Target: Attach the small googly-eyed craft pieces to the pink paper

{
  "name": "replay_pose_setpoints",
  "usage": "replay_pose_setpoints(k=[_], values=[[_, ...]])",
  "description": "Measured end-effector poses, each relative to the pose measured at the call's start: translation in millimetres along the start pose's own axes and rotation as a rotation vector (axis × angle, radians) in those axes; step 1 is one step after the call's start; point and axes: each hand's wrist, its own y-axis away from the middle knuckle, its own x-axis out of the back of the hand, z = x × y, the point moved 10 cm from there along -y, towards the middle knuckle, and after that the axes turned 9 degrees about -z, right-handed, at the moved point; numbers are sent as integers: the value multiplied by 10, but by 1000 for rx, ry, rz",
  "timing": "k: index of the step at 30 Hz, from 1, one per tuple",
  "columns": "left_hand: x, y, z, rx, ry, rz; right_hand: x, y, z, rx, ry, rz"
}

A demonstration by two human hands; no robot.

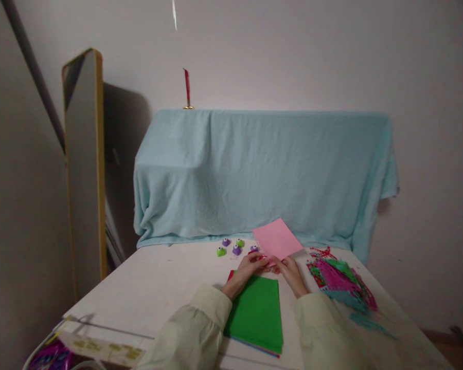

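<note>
A pink square sheet stands tilted up from the table, its near corner between my two hands. My left hand has its thumb and fingers closed on that corner. From the other side, my right hand pinches the same corner, the fingertips of both hands almost meeting. Just beyond my left hand sit several small purple and green figures with white eyes. Below my hands lies a stack of coloured sheets, green on top, with red and blue edges peeking out. My left wrist passes over its upper left part.
On the right of the white table lies a pile of punched-out coloured sheets. A light blue cloth drapes over something at the back. A tall mirror leans at the left. Cables and a purple package are at the lower left.
</note>
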Motion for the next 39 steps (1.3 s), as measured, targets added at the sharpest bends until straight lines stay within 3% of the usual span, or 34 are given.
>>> replay_pose_setpoints(k=[7, 23, 30, 39], values=[[-24, -1, -17, 13, 31, -32, -1, 13, -26, -19, -9, 10], [141, -41, -82, -38, -214, 33, 78, 15, -47, 21, -28, 60], [210, -72, -104, -48, -224, 64, -4, 33, -136, 44, -8, -7], [194, -104, -127, -42, -164, 58, 64, 16, -200, 106, -48, 40]])
